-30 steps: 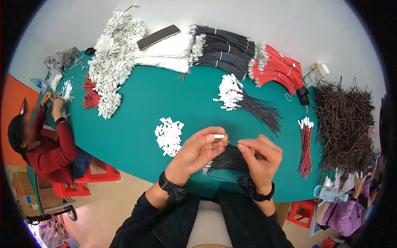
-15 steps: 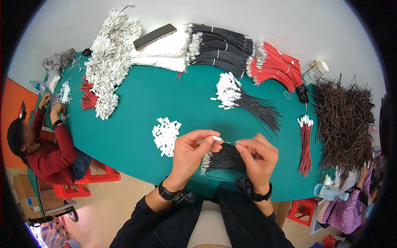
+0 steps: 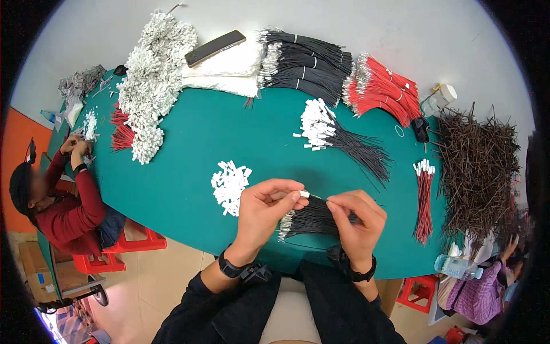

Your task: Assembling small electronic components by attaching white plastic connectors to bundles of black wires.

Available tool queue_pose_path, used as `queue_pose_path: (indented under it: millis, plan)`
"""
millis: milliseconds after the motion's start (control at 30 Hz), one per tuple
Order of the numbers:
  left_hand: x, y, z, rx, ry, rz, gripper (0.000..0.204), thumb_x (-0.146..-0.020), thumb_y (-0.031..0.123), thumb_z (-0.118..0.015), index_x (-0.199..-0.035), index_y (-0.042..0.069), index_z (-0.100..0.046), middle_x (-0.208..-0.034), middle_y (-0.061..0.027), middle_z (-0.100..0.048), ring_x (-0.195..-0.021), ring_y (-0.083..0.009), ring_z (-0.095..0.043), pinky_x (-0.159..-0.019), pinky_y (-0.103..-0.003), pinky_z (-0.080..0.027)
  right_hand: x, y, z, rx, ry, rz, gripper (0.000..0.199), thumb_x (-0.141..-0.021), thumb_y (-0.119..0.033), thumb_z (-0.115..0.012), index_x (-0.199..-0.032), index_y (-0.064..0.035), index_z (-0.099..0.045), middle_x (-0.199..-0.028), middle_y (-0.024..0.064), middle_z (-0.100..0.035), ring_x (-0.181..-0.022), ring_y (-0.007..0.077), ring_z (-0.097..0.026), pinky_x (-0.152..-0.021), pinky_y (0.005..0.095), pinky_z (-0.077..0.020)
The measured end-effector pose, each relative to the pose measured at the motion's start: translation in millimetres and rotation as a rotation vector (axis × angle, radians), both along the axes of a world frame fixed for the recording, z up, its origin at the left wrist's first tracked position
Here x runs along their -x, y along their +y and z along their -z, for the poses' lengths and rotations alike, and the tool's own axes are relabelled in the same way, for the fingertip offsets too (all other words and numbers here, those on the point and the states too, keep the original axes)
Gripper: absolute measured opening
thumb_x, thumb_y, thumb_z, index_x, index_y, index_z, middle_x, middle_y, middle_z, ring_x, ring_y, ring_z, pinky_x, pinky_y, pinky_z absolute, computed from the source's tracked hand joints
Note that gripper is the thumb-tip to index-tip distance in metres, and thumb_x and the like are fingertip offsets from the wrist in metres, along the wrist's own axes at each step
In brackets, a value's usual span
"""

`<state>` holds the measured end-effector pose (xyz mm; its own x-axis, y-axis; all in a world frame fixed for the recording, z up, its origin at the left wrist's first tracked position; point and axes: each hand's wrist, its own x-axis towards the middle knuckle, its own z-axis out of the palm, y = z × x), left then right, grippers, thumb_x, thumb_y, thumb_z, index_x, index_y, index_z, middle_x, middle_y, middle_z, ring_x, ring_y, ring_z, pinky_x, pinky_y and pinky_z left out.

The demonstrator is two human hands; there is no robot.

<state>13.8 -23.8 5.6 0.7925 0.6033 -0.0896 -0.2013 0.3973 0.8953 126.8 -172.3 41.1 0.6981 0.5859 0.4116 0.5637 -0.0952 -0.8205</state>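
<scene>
Head view: over the green table (image 3: 177,149), the left hand (image 3: 259,211) pinches a white sleeve (image 3: 305,194), the right hand (image 3: 361,215) a black wire (image 3: 319,198); apart a second ago, they now seem joined, fitting probably begun.

Black wires (image 3: 312,222), white connectors (image 3: 230,189) — green table (image 3: 172,195)

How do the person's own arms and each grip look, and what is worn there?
Black fabric sleeves stop short of the wrists. The left grip and right grip wear no gloves. A left black strap and a right black strap circle the wrists, each with a dark boxy piece; any markings are too small to tell.
</scene>
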Motion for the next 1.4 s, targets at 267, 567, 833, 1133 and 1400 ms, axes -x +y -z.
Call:
queue_pose_path:
  millis: [267, 567, 833, 1133, 1400]
  plan:
    - [1, 3, -4, -0.009, 0.015, -0.012, 0.008, -0.091, -0.004, -0.072, -0.099, -0.003, -0.071, -0.087, -0.0106, -0.075, -0.076, -0.0131, -0.071, -0.071, -0.025, -0.058, 0, 1, 3, -0.021, -0.028, -0.013, 0.013, -0.078, 0.007, -0.078, -0.09, 0.0012, -0.075, -0.079, 0.0073, -0.07, -0.065, 0.0136, -0.057, -0.057, 0.0259, -0.043]
    - [5, 7, 0, -0.058, 0.03, 0.017, 0.012, -0.093, 0.001, -0.075, -0.104, -0.002, -0.072, -0.089, -0.0073, -0.075, -0.082, -0.0094, -0.071, -0.073, -0.022, -0.058, 0, 3, 4, -0.012, -0.015, -0.012, 0.013, -0.078, 0.009, -0.077, -0.09, 0.0029, -0.075, -0.076, 0.0061, -0.067, -0.063, 0.0112, -0.052, -0.057, 0.025, -0.039]
    - [1, 5, 0, -0.109, -0.031, -0.04, 0.013, -0.088, -0.007, -0.074, -0.101, -0.005, -0.073, -0.094, -0.0123, -0.074, -0.083, -0.0157, -0.072, -0.077, -0.027, -0.059, 0, 4, 4, -0.034, -0.037, -0.008, 0.013, -0.078, 0.009, -0.078, -0.09, 0.0026, -0.075, -0.077, 0.0062, -0.068, -0.063, 0.0119, -0.053, -0.057, 0.0254, -0.0399]
    - [2, 5, 2, -0.013, -0.025, 0.006, 0.013, -0.09, -0.006, -0.072, -0.103, -0.005, -0.073, -0.09, -0.0155, -0.076, -0.08, -0.0195, -0.074, -0.075, -0.031, -0.061, 1, 1, 2, -0.051, -0.047, -0.011, 0.013, -0.079, 0.007, -0.078, -0.09, 0.002, -0.074, -0.078, 0.0062, -0.068, -0.063, 0.0121, -0.053, -0.057, 0.0254, -0.0404]
    - [4, 6, 5, 0.033, -0.043, -0.001, 0.013, -0.09, -0.006, -0.072, -0.103, -0.006, -0.072, -0.092, -0.0163, -0.076, -0.082, -0.0203, -0.075, -0.077, -0.032, -0.062, 2, 1, 2, -0.019, -0.037, -0.016, 0.014, -0.079, 0.004, -0.08, -0.091, -0.003, -0.077, -0.081, 0.0069, -0.071, -0.067, 0.0153, -0.061, -0.055, 0.0262, -0.0449]
